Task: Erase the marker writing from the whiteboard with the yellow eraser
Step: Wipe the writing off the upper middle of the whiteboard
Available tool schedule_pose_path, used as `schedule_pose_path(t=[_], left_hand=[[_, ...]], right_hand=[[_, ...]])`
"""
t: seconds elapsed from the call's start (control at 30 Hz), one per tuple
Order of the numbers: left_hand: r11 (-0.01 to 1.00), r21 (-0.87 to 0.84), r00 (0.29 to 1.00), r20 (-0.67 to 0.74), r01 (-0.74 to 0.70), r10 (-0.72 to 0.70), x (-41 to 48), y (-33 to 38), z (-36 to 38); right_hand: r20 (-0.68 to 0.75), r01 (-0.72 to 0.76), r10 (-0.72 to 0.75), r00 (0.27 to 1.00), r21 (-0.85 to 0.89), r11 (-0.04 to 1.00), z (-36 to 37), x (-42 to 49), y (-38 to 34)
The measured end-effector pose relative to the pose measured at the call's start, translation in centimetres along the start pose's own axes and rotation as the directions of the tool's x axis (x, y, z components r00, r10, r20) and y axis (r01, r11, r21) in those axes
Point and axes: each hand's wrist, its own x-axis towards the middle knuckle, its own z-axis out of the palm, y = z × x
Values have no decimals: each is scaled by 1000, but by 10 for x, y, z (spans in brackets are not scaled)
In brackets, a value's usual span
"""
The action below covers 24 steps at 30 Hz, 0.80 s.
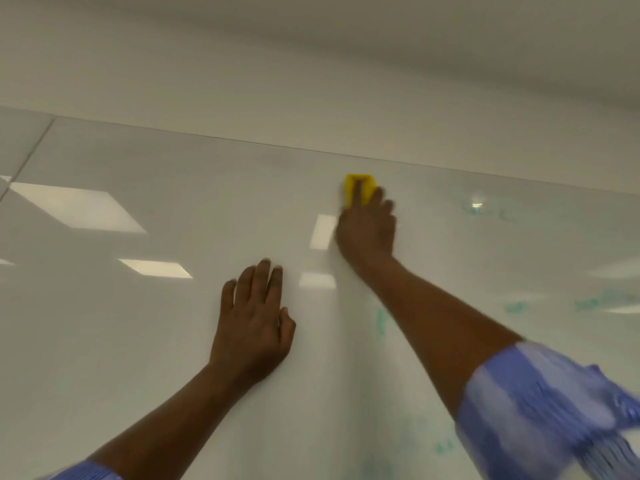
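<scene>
Gripped under the right hand's (367, 230) curled fingers, the yellow eraser (360, 188) sits against the whiteboard (194, 209) just below its top edge. Its uncovered end points up toward that edge, and its long axis seems to run in line with the fingers. The left hand (254, 320) lies flat on the board, fingers straight, lower and to the left. Faint teal marker traces (381, 320) show beside the right forearm.

Office or classroom; wall-mounted whiteboard (173, 323) reflecting rectangular ceiling lights (76, 211).
</scene>
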Motion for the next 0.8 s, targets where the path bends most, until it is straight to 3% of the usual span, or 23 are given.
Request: schedule_pose_path(t=[0.03, 0.1, 0.17, 0.2, 0.23, 0.27, 0.33, 0.4, 0.43, 0.5, 0.57, 0.6, 0.67, 0.7, 0.73, 0.77, 0.8], left_hand=[[1000, 0, 1000, -8, 0, 0, 0, 0, 1], [1000, -5, 1000, -25, -4, 4, 1, -2, 2], [1000, -8, 999, -46, -18, 17, 1, -5, 4], [1000, -12, 998, -54, -22, 22, 0, -6, 5], [1000, -17, 998, -60, -24, 23, 1, -7, 5], [1000, -19, 998, -63, -23, 21, 0, -7, 6], [1000, -13, 998, -64, -22, 21, -2, -7, 7], [1000, -2, 998, -54, -17, 17, -2, -5, 7], [1000, 0, 998, -53, -15, 15, -3, -4, 8], [1000, 6, 998, -55, -10, 11, -3, -4, 8], [1000, 14, 999, -53, -11, 11, -4, -4, 8], [1000, 16, 999, -48, -14, 14, -4, -4, 7], [1000, 23, 999, -45, -16, 17, -4, -5, 6], [999, 27, 999, -44, -21, 23, -4, -6, 6], [999, 28, 999, -46, -25, 26, -4, -6, 6], [999, 25, 999, -49, -24, 25, -4, -6, 6], [1000, 21, 998, -51, -21, 23, -4, -6, 7]], right_hand=[[8, 184, -184, 983, 13, 983, 5, -14, -14], [4, 580, -581, 814, 32, 814, 13, -50, -28], [-35, 763, -762, 646, 50, 645, 13, -53, -16], [-33, 793, -793, 609, 8, 609, 12, -41, -2], [-13, 768, -769, 639, -57, 638, 10, -24, 13], [-6, 672, -677, 736, -120, 731, 9, -6, 29], [-93, 260, -275, 957, -145, 955, 4, 25, 56], [-134, -124, 111, 985, -94, 988, 3, 38, 58], [-128, -200, 189, 974, -83, 976, 3, 39, 49], [-88, -145, 141, 986, -43, 988, 4, 33, 22], [-63, 179, -179, 982, -15, 984, 10, 11, -4], [-58, 387, -386, 921, 1, 922, 13, -6, -13], [-47, 685, -683, 729, 41, 727, 14, -26, -11], [-23, 756, -756, 655, 23, 654, 11, -24, 0], [6, 771, -771, 637, -19, 637, 9, -16, 15], [16, 721, -721, 693, -54, 691, 7, -7, 29], [-23, 596, -598, 801, -52, 801, 5, -1, 42]])
